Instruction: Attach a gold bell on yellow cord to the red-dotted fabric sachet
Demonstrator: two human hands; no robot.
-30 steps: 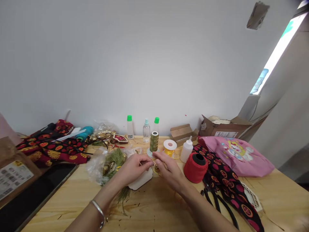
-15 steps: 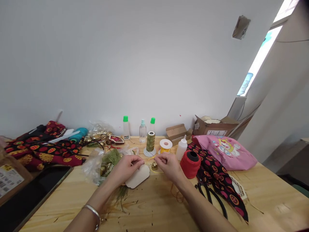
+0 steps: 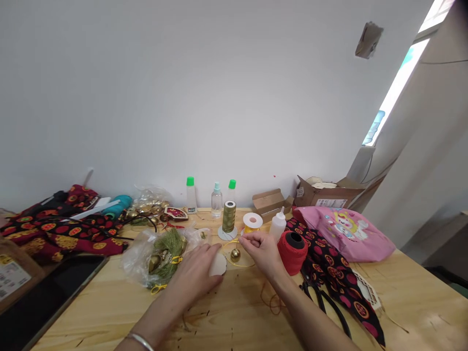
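Note:
My left hand (image 3: pixel 195 269) lies over a pale scalloped tag (image 3: pixel 218 264), fingers stretched out and thumb spread apart; it covers most of the tag. My right hand (image 3: pixel 263 251) is closed in a pinch on a thin yellow cord (image 3: pixel 241 265). A small gold bell (image 3: pixel 235 254) is on this cord just below my right fingertips. Left of my left hand sits a clear plastic bag (image 3: pixel 137 258) with green tassels (image 3: pixel 170 243) and gold pieces. Behind the bell stand an olive thread spool (image 3: pixel 229 217) and a yellow cord spool (image 3: pixel 252 222).
Red thread cone (image 3: pixel 292 253), white squeeze bottle (image 3: pixel 278 224) and black-handled scissors (image 3: pixel 334 312) are beside my right arm. Patterned fabric (image 3: pixel 338 278) and a pink bag (image 3: pixel 351 234) lie farther right. Bottles (image 3: pixel 216 201) line the wall. A dark tablet-like slab (image 3: pixel 54 302) is at left.
My left hand has shifted right and opened out over the tag, covering more of it. My right hand stays pinched near the bell. A yellow loop by the tassels has come into view.

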